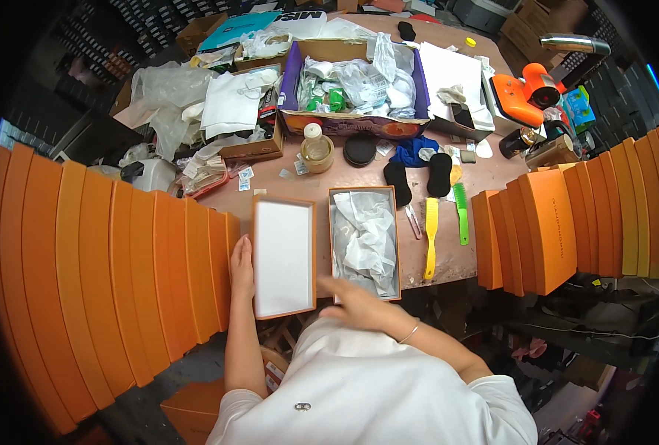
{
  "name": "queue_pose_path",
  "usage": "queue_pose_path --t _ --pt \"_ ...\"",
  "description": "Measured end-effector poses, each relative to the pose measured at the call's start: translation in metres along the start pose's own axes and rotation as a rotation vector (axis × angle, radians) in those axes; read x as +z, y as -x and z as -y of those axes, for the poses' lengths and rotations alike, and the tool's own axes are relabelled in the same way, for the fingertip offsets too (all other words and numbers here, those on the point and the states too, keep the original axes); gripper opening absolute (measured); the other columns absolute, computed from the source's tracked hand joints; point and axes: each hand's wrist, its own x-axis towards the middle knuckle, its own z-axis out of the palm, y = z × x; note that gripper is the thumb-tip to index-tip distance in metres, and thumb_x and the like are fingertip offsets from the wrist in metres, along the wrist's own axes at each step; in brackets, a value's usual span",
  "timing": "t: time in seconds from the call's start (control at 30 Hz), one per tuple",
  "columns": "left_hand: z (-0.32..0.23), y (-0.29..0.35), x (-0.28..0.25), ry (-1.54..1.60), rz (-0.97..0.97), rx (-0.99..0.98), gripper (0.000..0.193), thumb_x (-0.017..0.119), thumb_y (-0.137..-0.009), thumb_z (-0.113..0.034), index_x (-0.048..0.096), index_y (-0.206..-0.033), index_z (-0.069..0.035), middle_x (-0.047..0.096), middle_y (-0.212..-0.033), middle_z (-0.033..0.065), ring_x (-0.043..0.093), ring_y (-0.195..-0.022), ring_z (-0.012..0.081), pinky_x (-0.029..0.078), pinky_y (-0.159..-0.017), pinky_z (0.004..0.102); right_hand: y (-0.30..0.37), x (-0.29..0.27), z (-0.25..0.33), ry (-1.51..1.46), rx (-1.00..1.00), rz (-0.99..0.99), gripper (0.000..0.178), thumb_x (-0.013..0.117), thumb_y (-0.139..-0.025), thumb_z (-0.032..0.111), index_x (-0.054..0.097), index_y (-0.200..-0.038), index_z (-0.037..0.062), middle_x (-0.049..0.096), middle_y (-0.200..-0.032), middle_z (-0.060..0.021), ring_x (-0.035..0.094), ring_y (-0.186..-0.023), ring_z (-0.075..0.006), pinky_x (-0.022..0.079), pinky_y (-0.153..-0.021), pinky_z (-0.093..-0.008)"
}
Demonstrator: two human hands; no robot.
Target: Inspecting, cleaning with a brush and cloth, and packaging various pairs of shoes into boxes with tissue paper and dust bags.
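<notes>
Walled in by left boxes (122, 274) and right boxes (604, 215), blocked ahead by purple carton (355, 124). Free above open box (397, 259). Passable on table (454, 259), nearside of green brush (460, 215). Tight between open box and lid (285, 256).

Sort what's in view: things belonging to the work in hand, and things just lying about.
Likely in the work:
- white-lined orange lid, touched by the left hand
- open box, near the blurred right hand
- white tissue paper inside it

Apparently lying about:
- yellow brush
- purple carton
- round black container

I see a lid (285, 256) of smooth, matt card, thin crumpled paper (364, 236), a glossy plastic yellow brush (431, 236), and a scuffed bench (450, 263), perhaps laminate.
</notes>
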Motion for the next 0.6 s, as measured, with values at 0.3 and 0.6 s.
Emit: queue_pose_path --t 0.3,0.6 --pt "0.026 0.082 0.154 -0.637 0.661 0.436 0.023 0.066 -0.086 -0.016 0.065 -0.1 0.002 0.067 -0.093 0.0161 0.065 -0.088 0.0256 0.05 -0.08 0.0344 -0.066 -0.044 -0.126 0.595 0.445 -0.046 0.064 0.063 -0.081 0.019 0.04 -0.137 0.0013 0.065 -0.1 -0.0239 0.066 -0.092 -0.0341 0.039 -0.094 -0.0505" --pt "0.047 0.098 0.153 0.413 0.638 -0.751 0.05 0.046 -0.097 -0.049 0.056 -0.123 -0.008 0.059 -0.12 0.0063 0.055 -0.114 0.0196 0.048 -0.094 0.0359 -0.003 -0.063 -0.027 -0.227 -0.083 -0.426 0.033 0.052 -0.081 -0.003 0.06 -0.112 -0.0036 0.064 -0.101 -0.0204 0.065 -0.093 -0.0337 0.05 -0.079 -0.0358"
